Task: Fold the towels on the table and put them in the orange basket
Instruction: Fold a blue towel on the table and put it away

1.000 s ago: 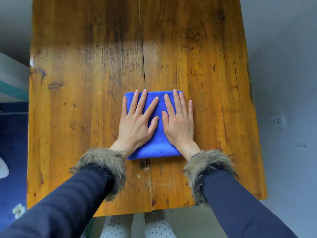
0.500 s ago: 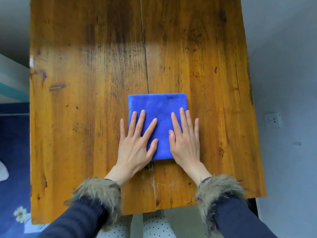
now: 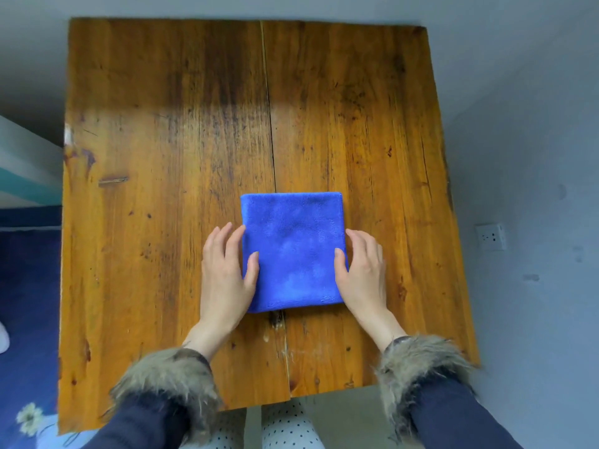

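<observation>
A blue towel (image 3: 293,251), folded into a small square, lies flat on the wooden table (image 3: 162,189) near its front middle. My left hand (image 3: 225,273) is at the towel's left edge, thumb on top of the cloth and fingers against the side. My right hand (image 3: 363,270) mirrors it at the right edge, with its thumb on top and its fingers along the side. Both hands pinch the towel's edges. The orange basket is out of view.
A long crack (image 3: 270,140) runs down the middle of the table. A blue floral rug (image 3: 26,319) covers the floor at the left. The grey wall at the right carries a socket (image 3: 491,236). My knees in dotted fabric (image 3: 285,429) show below the table's front edge.
Both hands slid off the top of the towel, where they pressed flat, out to its left and right edges. The camera view tilted so more of the table shows.
</observation>
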{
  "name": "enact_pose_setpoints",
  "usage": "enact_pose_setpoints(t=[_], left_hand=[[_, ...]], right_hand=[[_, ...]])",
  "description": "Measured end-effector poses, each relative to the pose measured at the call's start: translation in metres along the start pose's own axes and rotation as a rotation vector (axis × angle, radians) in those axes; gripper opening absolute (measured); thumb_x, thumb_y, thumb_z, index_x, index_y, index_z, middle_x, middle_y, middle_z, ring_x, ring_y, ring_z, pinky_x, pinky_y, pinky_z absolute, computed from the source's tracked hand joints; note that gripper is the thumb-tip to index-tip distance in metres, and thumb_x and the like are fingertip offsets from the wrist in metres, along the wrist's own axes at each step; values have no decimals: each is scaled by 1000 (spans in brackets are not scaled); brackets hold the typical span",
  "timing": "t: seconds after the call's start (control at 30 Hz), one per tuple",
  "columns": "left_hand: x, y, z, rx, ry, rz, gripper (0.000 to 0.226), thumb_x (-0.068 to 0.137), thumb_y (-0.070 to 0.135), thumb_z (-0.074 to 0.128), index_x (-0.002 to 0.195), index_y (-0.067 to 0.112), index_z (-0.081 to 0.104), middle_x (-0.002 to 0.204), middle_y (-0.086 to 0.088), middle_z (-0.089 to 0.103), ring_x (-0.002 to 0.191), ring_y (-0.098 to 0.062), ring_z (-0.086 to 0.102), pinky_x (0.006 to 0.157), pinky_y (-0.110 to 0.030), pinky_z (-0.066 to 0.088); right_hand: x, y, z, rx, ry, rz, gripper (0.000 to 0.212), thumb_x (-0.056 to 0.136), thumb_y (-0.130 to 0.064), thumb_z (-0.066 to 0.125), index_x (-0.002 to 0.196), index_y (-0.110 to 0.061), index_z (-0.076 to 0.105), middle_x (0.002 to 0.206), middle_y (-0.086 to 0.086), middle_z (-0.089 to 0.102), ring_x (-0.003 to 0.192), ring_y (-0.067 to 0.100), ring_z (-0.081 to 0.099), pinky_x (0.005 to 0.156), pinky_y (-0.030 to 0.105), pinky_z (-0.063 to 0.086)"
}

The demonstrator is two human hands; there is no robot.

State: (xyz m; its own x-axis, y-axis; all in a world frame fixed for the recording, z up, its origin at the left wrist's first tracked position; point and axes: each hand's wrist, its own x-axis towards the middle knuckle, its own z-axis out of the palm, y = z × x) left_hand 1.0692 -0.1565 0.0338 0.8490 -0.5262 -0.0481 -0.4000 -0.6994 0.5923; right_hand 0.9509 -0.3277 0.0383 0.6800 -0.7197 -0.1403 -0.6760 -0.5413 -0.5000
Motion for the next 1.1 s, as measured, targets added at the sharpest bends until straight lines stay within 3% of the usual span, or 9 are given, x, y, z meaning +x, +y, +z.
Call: enact_pose_setpoints(t=[0.1, 0.17, 0.3, 0.4, 0.57, 0.7, 0.87, 0.93, 1.1], left_hand=[[9, 5, -1, -244, -19, -293, 33, 89, 22, 59, 120, 11, 54, 115, -6, 57, 112, -24, 46, 91, -26, 34], [13, 5, 1, -327, -86, -411, 34, 85, 28, 64, 115, 15, 55, 109, -2, 61, 107, -23, 52, 90, -35, 43], [18, 6, 2, -96, -196, -562, 39, 80, 43, 66, 110, 20, 53, 93, 6, 59, 103, -21, 51, 82, -36, 31], [26, 14, 0, -27, -259, -636, 36, 80, 45, 65, 104, 22, 53, 99, 4, 61, 108, -22, 49, 80, -36, 25], [36, 19, -5, -99, -314, -773, 23, 78, 41, 68, 84, 26, 52, 100, 3, 62, 108, -23, 51, 83, -36, 27], [28, 13, -12, -323, -296, -782, 23, 74, 30, 74, 74, 22, 52, 83, 4, 62, 91, -22, 59, 86, -34, 44], [-4, 21, -45, -631, -192, -794, 19, 80, 10, 70, 85, 13, 52, 78, 3, 56, 66, -7, 53, 52, -15, 41], [-22, 18, -64, -716, -164, -812, 16, 82, 10, 68, 87, 15, 53, 80, 4, 56, 68, -5, 54, 61, -21, 44], [-73, 5, -132, -801, -77, -840, 17, 84, 18, 66, 97, 17, 55, 94, 0, 59, 85, -11, 58, 81, -37, 48]], right_hand=[[20, -4, -11, 155, -123, 374, 35, 91, -33, 53, 118, -10, 56, 116, 7, 59, 112, 25, 50, 93, 35, 38], [32, -7, -15, 191, -236, 508, 40, 88, -40, 58, 116, -12, 57, 116, 6, 61, 113, 26, 52, 96, 37, 40], [40, -11, -13, 237, -320, 573, 28, 80, -36, 68, 98, -15, 62, 108, 5, 66, 105, 28, 59, 95, 48, 44], [44, -12, -13, 325, -373, 576, 19, 78, -29, 70, 73, -14, 60, 89, 11, 71, 81, 28, 65, 75, 36, 48], [47, -18, -24, 497, -468, 597, 11, 82, -12, 66, 84, -1, 66, 86, 11, 68, 66, 14, 59, 59, 25, 45], [50, -23, -33, 514, -511, 527, 12, 85, -12, 63, 74, -9, 59, 72, -2, 60, 60, 6, 53, 41, 11, 36], [41, -44, -46, 573, -579, 482, 8, 83, -9, 67, 83, -10, 59, 86, 2, 64, 75, 13, 60, 65, 23, 47], [33, -58, -51, 607, -682, 490, 18, 84, -7, 66, 101, -6, 60, 95, 6, 67, 86, 20, 63, 81, 31, 51], [4, -113, -62, 614, -951, 380, 19, 86, -9, 61, 105, -10, 65, 96, 1, 68, 82, 15, 62, 77, 32, 50]])
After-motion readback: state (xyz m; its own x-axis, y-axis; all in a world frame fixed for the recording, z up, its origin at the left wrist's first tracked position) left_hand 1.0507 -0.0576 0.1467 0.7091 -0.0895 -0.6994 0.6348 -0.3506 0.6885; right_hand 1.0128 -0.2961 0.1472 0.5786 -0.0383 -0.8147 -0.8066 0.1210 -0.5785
